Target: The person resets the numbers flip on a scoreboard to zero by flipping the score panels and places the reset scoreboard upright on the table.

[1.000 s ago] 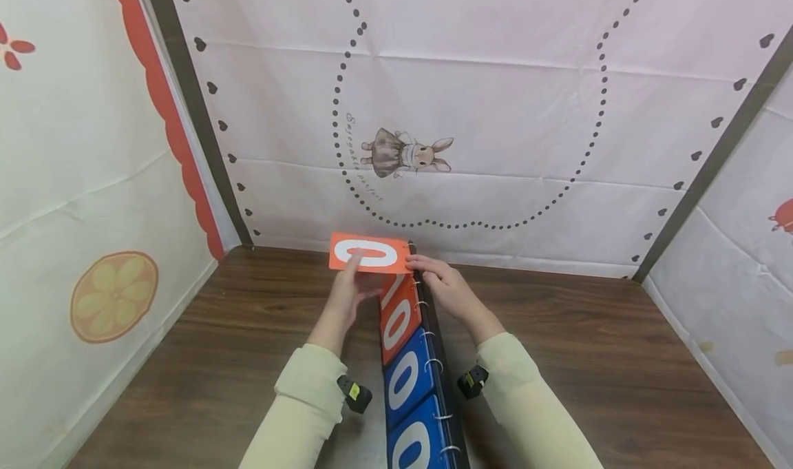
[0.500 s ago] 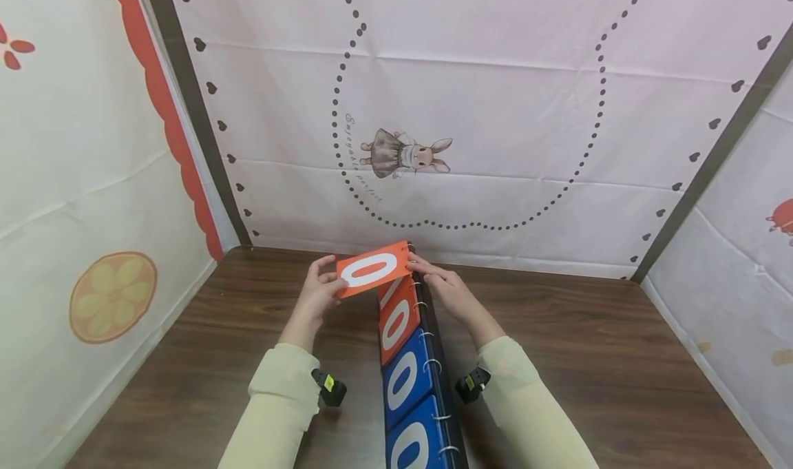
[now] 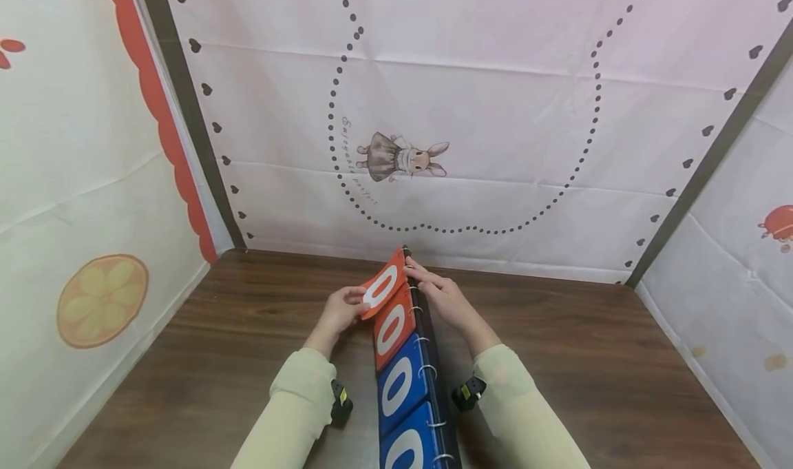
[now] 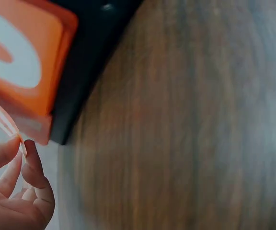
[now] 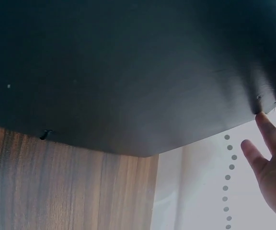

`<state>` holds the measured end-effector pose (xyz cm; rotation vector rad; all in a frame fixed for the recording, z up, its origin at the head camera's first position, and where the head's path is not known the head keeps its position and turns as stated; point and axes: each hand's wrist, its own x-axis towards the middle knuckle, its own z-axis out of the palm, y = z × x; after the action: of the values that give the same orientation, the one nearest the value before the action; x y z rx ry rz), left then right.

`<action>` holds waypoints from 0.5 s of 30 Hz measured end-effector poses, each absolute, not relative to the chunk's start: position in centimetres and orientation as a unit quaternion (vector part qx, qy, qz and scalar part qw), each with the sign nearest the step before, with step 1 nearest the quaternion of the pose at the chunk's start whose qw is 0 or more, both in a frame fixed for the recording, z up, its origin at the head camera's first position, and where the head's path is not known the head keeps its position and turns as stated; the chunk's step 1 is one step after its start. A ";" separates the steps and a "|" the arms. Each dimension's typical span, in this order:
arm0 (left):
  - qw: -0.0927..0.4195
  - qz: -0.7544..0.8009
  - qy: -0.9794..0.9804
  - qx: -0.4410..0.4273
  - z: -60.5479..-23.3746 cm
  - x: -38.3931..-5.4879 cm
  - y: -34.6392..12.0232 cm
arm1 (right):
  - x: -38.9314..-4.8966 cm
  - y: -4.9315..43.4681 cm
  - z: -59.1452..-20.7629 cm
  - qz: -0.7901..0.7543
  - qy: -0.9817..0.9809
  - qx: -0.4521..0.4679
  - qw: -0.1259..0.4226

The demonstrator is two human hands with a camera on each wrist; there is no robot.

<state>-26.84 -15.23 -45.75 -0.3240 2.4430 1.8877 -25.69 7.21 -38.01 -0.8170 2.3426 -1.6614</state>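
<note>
A flip scoreboard [image 3: 427,359] with ring-bound number cards stands on the table, running away from me. At its far end my left hand [image 3: 339,309] pinches the free lower edge of an orange card [image 3: 383,284] showing a white 0. That card is tilted a little off the board; the left wrist view shows its edge between thumb and fingers [image 4: 32,165]. My right hand [image 3: 451,302] rests with extended fingers on the board's top edge near the far rings. In the right wrist view its fingertips [image 5: 261,117] touch the edge of the black back panel [image 5: 128,86].
Nearer along the scoreboard hang another orange 0 card [image 3: 393,328] and two blue cards, one a blue 0 card [image 3: 396,385]. The brown wooden table [image 3: 557,359] ends at a white printed cloth wall [image 3: 495,145], with a side cloth [image 3: 105,200] at left.
My left hand has gone from under the raised orange card to its free edge and brought the card down towards the board, covering the digit beneath. My right hand has stayed at the rings.
</note>
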 end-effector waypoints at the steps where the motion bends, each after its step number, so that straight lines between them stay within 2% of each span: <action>1: 0.019 0.601 0.792 -0.104 -46.0 -26.8 -15.1 | -25.4 7.2 -37.8 -0.556 0.780 -0.276 0.079; 7: 0.000 0.586 0.803 -0.106 -46.7 -26.7 -15.4 | -24.1 6.9 -36.2 -0.554 0.779 -0.283 0.074; 15: 0.024 0.571 0.817 -0.076 -44.8 -27.8 -16.3 | -24.5 8.7 -36.2 -0.565 0.768 -0.286 0.100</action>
<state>-27.82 -16.28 -44.80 -0.2342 2.5295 1.7665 -24.46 8.67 -36.21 -0.8441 2.2699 -1.6696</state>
